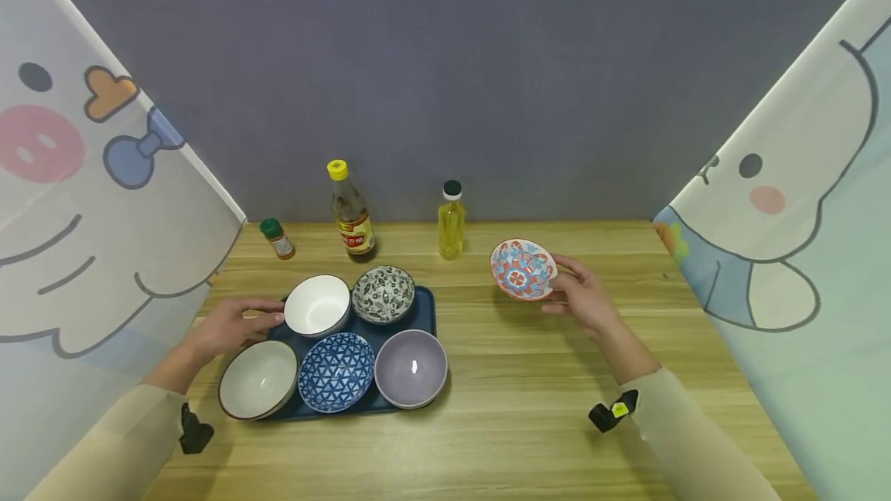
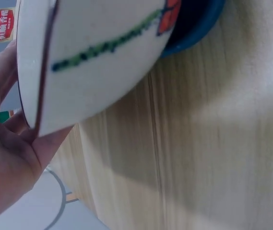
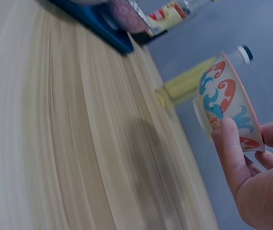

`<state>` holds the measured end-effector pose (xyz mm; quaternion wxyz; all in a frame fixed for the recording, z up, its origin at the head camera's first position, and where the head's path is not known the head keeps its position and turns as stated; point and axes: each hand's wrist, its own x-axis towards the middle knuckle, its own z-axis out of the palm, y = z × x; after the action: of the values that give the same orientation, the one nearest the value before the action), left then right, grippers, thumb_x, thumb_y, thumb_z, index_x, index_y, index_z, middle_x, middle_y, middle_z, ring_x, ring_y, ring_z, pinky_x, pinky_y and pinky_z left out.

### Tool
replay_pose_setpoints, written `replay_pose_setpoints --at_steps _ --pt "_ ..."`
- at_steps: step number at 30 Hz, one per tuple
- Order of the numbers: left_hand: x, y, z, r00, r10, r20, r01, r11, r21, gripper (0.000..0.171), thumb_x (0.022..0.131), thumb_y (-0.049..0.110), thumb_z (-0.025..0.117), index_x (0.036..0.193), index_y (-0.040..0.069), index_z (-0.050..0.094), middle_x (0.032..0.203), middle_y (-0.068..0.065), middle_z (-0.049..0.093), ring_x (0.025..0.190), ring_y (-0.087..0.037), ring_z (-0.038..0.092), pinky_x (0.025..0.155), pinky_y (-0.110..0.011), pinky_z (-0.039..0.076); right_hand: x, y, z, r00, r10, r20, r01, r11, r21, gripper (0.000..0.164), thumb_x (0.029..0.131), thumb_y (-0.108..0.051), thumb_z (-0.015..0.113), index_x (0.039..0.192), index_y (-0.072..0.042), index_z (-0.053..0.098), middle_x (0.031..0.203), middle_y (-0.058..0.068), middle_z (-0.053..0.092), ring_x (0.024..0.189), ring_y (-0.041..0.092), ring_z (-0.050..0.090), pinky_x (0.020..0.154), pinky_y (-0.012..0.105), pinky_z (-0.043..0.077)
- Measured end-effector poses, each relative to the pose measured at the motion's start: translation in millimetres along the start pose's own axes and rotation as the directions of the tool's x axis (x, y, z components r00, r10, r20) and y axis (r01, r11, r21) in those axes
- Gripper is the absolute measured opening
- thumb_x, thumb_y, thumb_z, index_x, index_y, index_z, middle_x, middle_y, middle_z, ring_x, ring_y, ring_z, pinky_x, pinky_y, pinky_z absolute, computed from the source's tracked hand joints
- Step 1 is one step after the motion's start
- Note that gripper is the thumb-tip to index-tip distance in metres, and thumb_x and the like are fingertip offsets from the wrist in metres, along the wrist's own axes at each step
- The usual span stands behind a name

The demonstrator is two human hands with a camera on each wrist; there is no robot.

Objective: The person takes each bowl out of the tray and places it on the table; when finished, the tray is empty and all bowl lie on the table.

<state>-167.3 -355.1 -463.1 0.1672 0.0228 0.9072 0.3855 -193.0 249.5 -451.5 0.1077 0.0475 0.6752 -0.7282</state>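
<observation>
My right hand (image 1: 585,300) holds a small bowl (image 1: 518,269) with a red and blue pattern above the table, its inside tilted towards me. In the right wrist view, the thumb lies along the bowl's patterned outer wall (image 3: 227,103) and other fingers sit at the rim. My left hand (image 1: 230,325) reaches to a white bowl (image 1: 316,306), fingers extended and fingertips right at its left side. In the left wrist view, a cream bowl (image 2: 98,57) with a dark rim covers part of that hand.
A dark blue tray (image 1: 426,311) carries several bowls: cream (image 1: 257,379), blue-and-white (image 1: 337,372), purple (image 1: 411,368) and dark floral (image 1: 383,294). Behind stand a green-capped jar (image 1: 277,238), a yellow-capped sauce bottle (image 1: 353,215) and an oil bottle (image 1: 451,223), before a grey wall.
</observation>
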Motion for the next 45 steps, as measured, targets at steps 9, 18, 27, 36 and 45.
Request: replay_pose_setpoints --at_steps 9,18,27,36,45 --pt "6.4 13.0 -0.5 0.996 0.087 0.02 -0.089 0.979 0.181 0.051 0.098 0.039 0.068 0.133 0.002 0.067 0.137 -0.03 0.06 0.101 -0.035 0.072 0.072 -0.04 0.062 -14.0 0.0 -43.8 0.998 -0.012 -0.068 0.016 0.998 0.054 0.062 0.104 -0.001 0.05 0.16 0.0 0.026 0.102 0.003 0.075 0.081 0.018 0.076 0.071 0.033 0.062" --pt "7.7 19.4 0.0 0.994 0.083 0.066 -0.096 0.971 0.22 0.054 0.101 0.035 0.066 0.143 0.002 0.058 0.142 -0.035 0.053 0.098 -0.032 0.072 0.073 -0.041 0.062 -21.7 -2.0 -81.9 0.992 -0.019 -0.125 0.037 0.988 0.147 0.065 0.103 0.0 0.054 0.16 0.001 0.024 0.094 0.007 0.076 0.079 0.024 0.078 0.073 0.039 0.062" --pt "6.9 -11.3 -11.8 0.996 -0.006 0.092 0.014 0.996 -0.089 0.061 0.102 0.009 0.059 0.154 -0.009 0.032 0.141 -0.042 0.045 0.096 -0.036 0.074 0.073 -0.044 0.062 -31.0 1.3 -118.0 0.982 0.0 -0.189 0.045 0.972 0.232 0.064 0.103 0.002 0.053 0.161 -0.004 0.026 0.093 0.006 0.075 0.078 0.025 0.078 0.076 0.039 0.061" --pt "1.9 -33.9 -4.3 0.999 0.009 0.04 -0.003 0.99 -0.143 0.055 0.099 0.007 0.064 0.145 -0.015 0.044 0.132 -0.035 0.059 0.11 -0.026 0.067 0.082 -0.034 0.061 -39.2 9.1 -147.4 0.967 0.038 -0.253 0.031 0.964 0.263 0.075 0.104 -0.002 0.051 0.164 -0.002 0.006 0.092 0.001 0.073 0.076 0.023 0.077 0.073 0.035 0.061" --pt "-2.4 -40.4 2.4 1.0 -0.022 0.016 0.022 0.998 -0.053 0.061 0.099 0.026 0.069 0.147 -0.007 0.049 0.15 -0.03 0.049 0.136 -0.048 0.047 0.091 -0.031 0.056 -40.6 18.4 -164.1 0.959 0.051 -0.28 0.048 0.941 0.336 0.077 0.104 -0.001 0.053 0.165 -0.007 0.005 0.094 -0.002 0.074 0.075 0.024 0.077 0.071 0.035 0.062"
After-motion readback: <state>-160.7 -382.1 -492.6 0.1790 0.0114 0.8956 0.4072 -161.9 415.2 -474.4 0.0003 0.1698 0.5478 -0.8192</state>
